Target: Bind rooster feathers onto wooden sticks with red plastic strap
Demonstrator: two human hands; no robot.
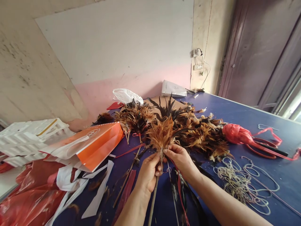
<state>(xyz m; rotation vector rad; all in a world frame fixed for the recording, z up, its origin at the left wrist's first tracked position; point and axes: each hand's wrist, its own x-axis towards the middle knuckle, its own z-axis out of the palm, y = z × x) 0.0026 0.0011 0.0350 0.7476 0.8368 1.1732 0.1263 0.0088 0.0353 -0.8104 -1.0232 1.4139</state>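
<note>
Both my hands meet at the base of a feather duster (161, 133), a tuft of orange-brown feathers with dark ones at its top, on a thin stick (154, 201). My left hand (148, 171) is closed around the stick just below the feathers. The fingers of my right hand (180, 158) pinch at the feather bases where they join the stick; exactly what lies between the fingertips is too small to make out. A red ribbon (180, 191) hangs down beneath my right hand. Behind the duster lie a feather bundle (136, 116) and a large feather pile (202, 135).
An orange and white paper bag (101, 147) lies at left, near red plastic (35, 194) and white strips (100, 191). At right are a ball of red ribbon (237, 134), scissors (263, 147) and tangled string (237, 179). A white box (173, 88) stands by the wall.
</note>
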